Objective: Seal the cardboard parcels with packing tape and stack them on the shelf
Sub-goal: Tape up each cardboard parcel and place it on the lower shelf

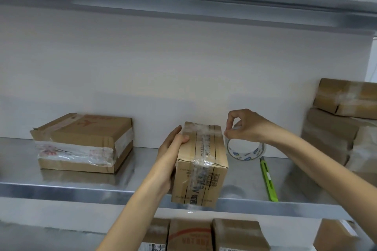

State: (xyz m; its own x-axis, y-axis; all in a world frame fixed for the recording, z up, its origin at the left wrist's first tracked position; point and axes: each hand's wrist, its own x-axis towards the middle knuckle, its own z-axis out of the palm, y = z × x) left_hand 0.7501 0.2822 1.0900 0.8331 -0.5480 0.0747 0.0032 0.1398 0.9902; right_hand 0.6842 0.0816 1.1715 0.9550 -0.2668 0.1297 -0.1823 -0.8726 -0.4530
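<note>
Metal shelf (pixel 61 188): left hand (pixel 172 150) grips one parcel (pixel 204 171), right hand (pixel 247 126) one tape roll (pixel 252 154).

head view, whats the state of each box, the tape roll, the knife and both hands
middle box, closed, taped over top and front, near end past the shelf edge
left box, closed, taped round, flat on shelf
right boxes, taped, stacked
tape roll, upright on its rim, pinched at the top
knife, flat on shelf, untouched
left hand, grips middle box's left side
right hand, pinches tape roll
</note>
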